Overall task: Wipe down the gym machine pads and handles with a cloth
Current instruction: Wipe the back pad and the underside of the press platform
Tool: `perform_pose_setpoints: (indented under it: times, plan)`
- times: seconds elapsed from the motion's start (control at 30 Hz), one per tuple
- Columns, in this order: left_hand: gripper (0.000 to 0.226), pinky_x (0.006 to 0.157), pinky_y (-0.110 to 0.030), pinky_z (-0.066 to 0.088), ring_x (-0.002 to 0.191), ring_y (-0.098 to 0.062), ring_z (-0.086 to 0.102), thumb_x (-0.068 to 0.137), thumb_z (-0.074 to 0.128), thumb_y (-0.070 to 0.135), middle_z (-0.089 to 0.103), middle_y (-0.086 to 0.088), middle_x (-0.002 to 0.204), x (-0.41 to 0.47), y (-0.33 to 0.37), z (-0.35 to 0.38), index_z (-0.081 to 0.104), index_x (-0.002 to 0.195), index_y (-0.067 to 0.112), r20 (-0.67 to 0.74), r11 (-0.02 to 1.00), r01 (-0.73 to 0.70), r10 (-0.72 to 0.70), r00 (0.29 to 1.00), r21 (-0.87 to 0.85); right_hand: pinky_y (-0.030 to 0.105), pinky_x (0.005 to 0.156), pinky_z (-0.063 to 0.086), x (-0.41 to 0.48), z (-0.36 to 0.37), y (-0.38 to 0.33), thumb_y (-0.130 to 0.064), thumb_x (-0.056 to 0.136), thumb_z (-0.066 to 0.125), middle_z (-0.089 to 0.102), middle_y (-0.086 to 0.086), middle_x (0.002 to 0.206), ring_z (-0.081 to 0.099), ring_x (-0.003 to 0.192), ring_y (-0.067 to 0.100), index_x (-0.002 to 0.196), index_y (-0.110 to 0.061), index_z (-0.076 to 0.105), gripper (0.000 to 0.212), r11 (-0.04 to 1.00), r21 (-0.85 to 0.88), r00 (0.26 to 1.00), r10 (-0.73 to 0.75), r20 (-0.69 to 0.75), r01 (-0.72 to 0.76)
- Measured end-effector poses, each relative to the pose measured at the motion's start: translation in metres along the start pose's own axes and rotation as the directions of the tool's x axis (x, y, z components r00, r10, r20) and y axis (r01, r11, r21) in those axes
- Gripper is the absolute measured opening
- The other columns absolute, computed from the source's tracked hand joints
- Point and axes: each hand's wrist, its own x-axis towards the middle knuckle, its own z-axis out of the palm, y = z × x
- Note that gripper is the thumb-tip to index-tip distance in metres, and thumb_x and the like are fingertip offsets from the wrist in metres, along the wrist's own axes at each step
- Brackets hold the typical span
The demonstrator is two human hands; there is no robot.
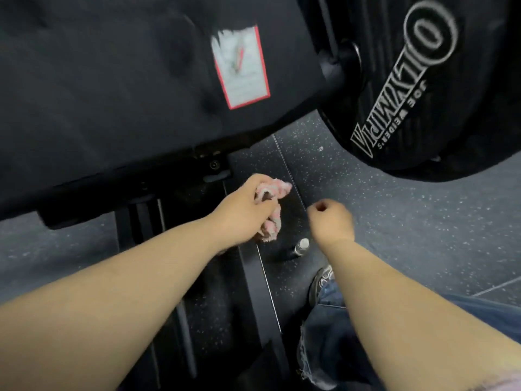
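While held low, just below the front edge of the pad [127, 80], hangs crumpled out of the left hand [239, 213]: a pink and white cloth [272, 210]. Gripped with the fingers curled round it, one end sticking out above the knuckles, the other end dangling under the hand. Seen against the black frame [253, 277] and the dark speckled floor [408, 221]; whether touching the frame, cannot tell.

Just to the right, apart from the cloth: right hand [331, 218], a little blurred, fingers curled into a fist, holding nothing. Both forearms bare, reaching in from the bottom of the view.

Between the two wrists and lower, a short metal bolt [301, 246], standing on the frame base.

On the wide black pad, a white sticker [241, 67] with red border, torn at the upper edge; print too blurred to read.

At upper right, beside the pad, a large black weight plate [423, 80] with pale lettering "OLYMPIA", upside down.

Under the right forearm, blue jeans [338, 334] with frayed hem, and the toe of a shoe [321, 280] on the floor.
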Motion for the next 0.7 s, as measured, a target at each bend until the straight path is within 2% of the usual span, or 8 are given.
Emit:
perform_pose_setpoints:
  times: [0.1, 0.2, 0.27, 0.37, 0.47, 0.57, 0.63, 0.7]
  plan:
    - [0.008, 0.052, -0.03, 0.046, 0.053, -0.023, 0.057, 0.087, 0.05, 0.005, 0.066, -0.009, 0.061, -0.049, 0.037, -0.025, 0.045, 0.094, 0.004, 0.024, 0.994, -0.068, 0.07, 0.997, -0.087, 0.031, 0.065, 0.044, -0.041, -0.03, -0.052, -0.029, 0.095, 0.054, 0.067, 0.002, 0.069, 0.059, 0.068, 0.021, 0.08, -0.012, 0.071, 0.028, 0.891, 0.447, 0.991, 0.023, 0.132, -0.08]
    - [0.022, 0.061, -0.035, 0.051, 0.066, -0.035, 0.065, 0.101, 0.046, 0.013, 0.07, -0.025, 0.084, -0.095, 0.069, -0.051, 0.068, 0.099, 0.013, -0.057, 0.973, -0.14, 0.132, 0.99, -0.181, 0.029, 0.062, 0.046, -0.088, -0.064, -0.108, -0.052, 0.092, 0.054, 0.071, 0.002, 0.082, 0.06, 0.062, 0.014, 0.091, -0.018, 0.071, 0.038, 0.697, 0.681, 0.869, -0.175, 0.462, -0.222]
    - [0.023, 0.078, -0.037, 0.057, 0.089, -0.028, 0.073, 0.103, 0.049, 0.029, 0.075, -0.012, 0.1, -0.127, 0.089, -0.073, 0.071, 0.103, 0.022, -0.184, 0.965, -0.179, 0.143, 0.972, -0.193, 0.031, 0.069, 0.051, -0.123, -0.085, -0.144, -0.06, 0.08, 0.058, 0.072, 0.002, 0.09, 0.063, 0.072, 0.016, 0.1, -0.02, 0.072, 0.047, 0.691, 0.699, 0.729, -0.382, 0.568, -0.183]
    - [0.021, 0.076, -0.032, 0.055, 0.081, -0.017, 0.069, 0.093, 0.065, 0.034, 0.074, -0.003, 0.092, -0.16, 0.115, -0.11, 0.069, 0.108, 0.02, -0.31, 0.934, -0.281, 0.206, 0.928, -0.222, 0.023, 0.063, 0.045, -0.167, -0.102, -0.194, -0.044, 0.071, 0.071, 0.07, -0.003, 0.085, 0.058, 0.071, 0.011, 0.106, -0.024, 0.073, 0.041, 0.764, 0.643, 0.592, -0.543, 0.595, 0.055]
    - [0.051, 0.076, -0.037, 0.057, 0.079, -0.018, 0.068, 0.066, 0.079, 0.034, 0.073, -0.005, 0.093, -0.196, 0.135, -0.148, 0.063, 0.11, 0.012, -0.405, 0.892, -0.324, 0.182, 0.896, -0.315, 0.033, 0.075, 0.052, -0.199, -0.107, -0.243, -0.028, 0.071, 0.079, 0.071, 0.001, 0.089, 0.064, 0.08, 0.014, 0.101, -0.016, 0.071, 0.034, 0.761, 0.599, 0.581, -0.612, 0.536, 0.25]
    - [0.029, 0.087, -0.042, 0.057, 0.089, -0.025, 0.069, 0.085, 0.072, 0.031, 0.072, -0.008, 0.096, -0.222, 0.143, -0.18, 0.067, 0.107, 0.013, -0.387, 0.908, -0.238, 0.093, 0.917, -0.345, 0.038, 0.08, 0.051, -0.22, -0.109, -0.283, 0.0, 0.079, 0.075, 0.064, 0.006, 0.084, 0.06, 0.088, 0.024, 0.077, -0.016, 0.057, 0.024, 0.665, 0.663, 0.595, -0.7, 0.394, 0.344]
    - [0.014, 0.082, -0.045, 0.058, 0.082, -0.024, 0.071, 0.099, 0.056, 0.031, 0.072, -0.004, 0.091, -0.233, 0.142, -0.198, 0.067, 0.104, 0.022, -0.423, 0.891, -0.228, 0.045, 0.905, -0.392, 0.034, 0.077, 0.046, -0.229, -0.109, -0.302, -0.011, 0.078, 0.078, 0.06, 0.006, 0.08, 0.057, 0.085, 0.024, 0.07, -0.019, 0.054, 0.026, 0.631, 0.682, 0.55, -0.74, 0.387, 0.369]
    - [0.018, 0.069, -0.04, 0.059, 0.073, -0.02, 0.072, 0.104, 0.049, 0.028, 0.073, -0.002, 0.088, -0.24, 0.143, -0.212, 0.065, 0.099, 0.025, -0.529, 0.812, -0.352, 0.064, 0.846, -0.465, 0.032, 0.077, 0.047, -0.238, -0.109, -0.316, -0.043, 0.074, 0.076, 0.066, 0.005, 0.081, 0.062, 0.078, 0.02, 0.077, -0.019, 0.064, 0.027, 0.666, 0.687, 0.512, -0.715, 0.476, 0.292]
